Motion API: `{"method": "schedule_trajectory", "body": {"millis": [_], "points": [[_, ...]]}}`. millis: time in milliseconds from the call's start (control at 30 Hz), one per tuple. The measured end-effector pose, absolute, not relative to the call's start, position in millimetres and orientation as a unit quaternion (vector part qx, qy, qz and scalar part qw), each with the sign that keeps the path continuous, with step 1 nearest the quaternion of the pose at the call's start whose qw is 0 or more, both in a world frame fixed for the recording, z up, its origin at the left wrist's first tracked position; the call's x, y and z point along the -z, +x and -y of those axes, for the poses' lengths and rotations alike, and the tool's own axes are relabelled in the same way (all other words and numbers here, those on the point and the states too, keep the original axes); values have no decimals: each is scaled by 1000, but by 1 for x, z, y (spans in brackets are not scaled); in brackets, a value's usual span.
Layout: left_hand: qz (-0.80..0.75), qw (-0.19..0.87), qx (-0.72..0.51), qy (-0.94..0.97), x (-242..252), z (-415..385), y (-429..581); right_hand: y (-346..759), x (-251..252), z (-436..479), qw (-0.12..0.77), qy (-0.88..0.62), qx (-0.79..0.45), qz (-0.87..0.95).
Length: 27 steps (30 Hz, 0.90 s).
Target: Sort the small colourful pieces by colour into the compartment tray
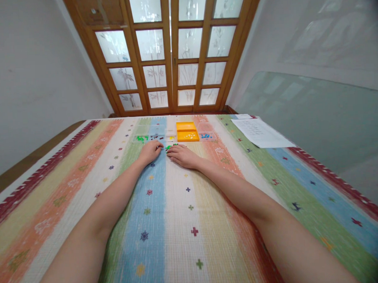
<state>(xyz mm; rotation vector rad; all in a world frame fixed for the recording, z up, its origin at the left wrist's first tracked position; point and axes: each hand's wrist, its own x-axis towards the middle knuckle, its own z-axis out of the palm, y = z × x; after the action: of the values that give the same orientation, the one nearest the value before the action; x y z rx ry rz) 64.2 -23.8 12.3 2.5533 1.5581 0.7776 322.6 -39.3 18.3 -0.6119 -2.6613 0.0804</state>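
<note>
My left hand (pixel 151 151) rests on the tablecloth at the front of the clear boxes, fingers curled in and thumb close to them. Whatever lies between its fingertips is too small to make out. My right hand (pixel 184 156) has its fingers bent around the near side of a small green piece (pixel 171 147) with dark bits beside it, and partly hides it. A narrow gap separates the two hands. Just beyond them stand a clear box with green pieces (pixel 141 138), one with dark brown pieces (pixel 156 138), and one with yellow pieces (pixel 171 138).
An open orange box (pixel 186 125) with white pieces stands behind my right hand. Right of it is a clear box with blue pieces (pixel 206 136). Printed paper sheets (pixel 260 133) lie at the right on the striped tablecloth (pixel 180 225). Wooden glazed doors (pixel 172 67) rise beyond.
</note>
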Motion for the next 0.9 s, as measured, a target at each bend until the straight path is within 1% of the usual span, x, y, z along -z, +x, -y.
{"method": "schedule_trajectory", "body": {"millis": [167, 400, 667, 767, 900], "points": [[-505, 30, -252, 825, -13, 25, 66, 324, -16, 37, 227, -222, -38, 947], [-490, 44, -258, 831, -13, 25, 69, 323, -17, 35, 253, -181, -77, 947], [-407, 117, -232, 876, -19, 32, 69, 347, -1, 3, 354, -319, -97, 874], [-398, 123, -218, 883, -22, 34, 72, 350, 3, -2, 362, -351, -89, 859], [-390, 117, -213, 888, -23, 33, 72, 347, 1, 1, 349, -343, -75, 869]]}}
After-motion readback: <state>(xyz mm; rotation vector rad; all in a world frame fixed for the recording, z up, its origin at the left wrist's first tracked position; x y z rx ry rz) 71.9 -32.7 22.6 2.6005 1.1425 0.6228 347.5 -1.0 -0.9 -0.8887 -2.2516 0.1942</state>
